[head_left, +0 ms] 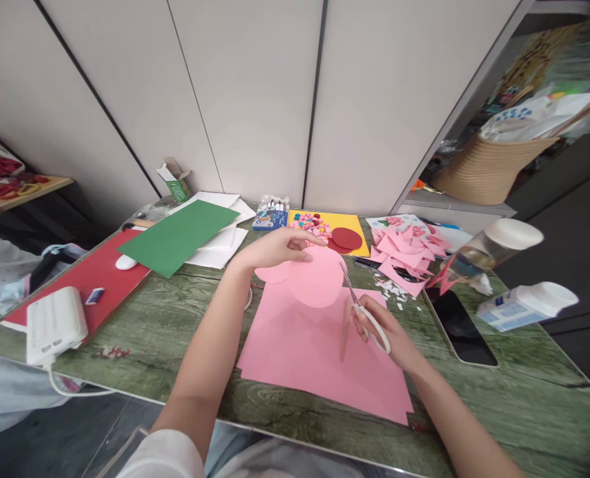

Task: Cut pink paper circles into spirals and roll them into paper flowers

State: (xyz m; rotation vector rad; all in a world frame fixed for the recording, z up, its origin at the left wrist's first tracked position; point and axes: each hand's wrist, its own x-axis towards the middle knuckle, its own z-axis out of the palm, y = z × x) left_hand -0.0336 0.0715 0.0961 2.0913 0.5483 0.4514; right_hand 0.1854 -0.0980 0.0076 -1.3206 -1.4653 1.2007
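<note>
A round pink paper disc (317,282) is pinched at its upper left edge between the thumb and fingers of my left hand (281,247). My right hand (385,328) grips white-handled scissors (373,324), their blades touching the disc's right edge. Just below the blades, a narrow pink paper strip (345,335) hangs down. Another rounded pink piece (271,273) shows partly behind the disc, by my left wrist. Beneath both hands, larger pink sheets (299,362) lie on the green wood-patterned table (265,408).
Pink offcuts (399,252), a phone (462,328) and two bottles (497,249) (527,305) stand or lie at right. Behind are a yellow sheet (357,222), dark red discs (346,238) and small pompoms (309,226). Green paper (178,236) and a power bank (56,325) lie left.
</note>
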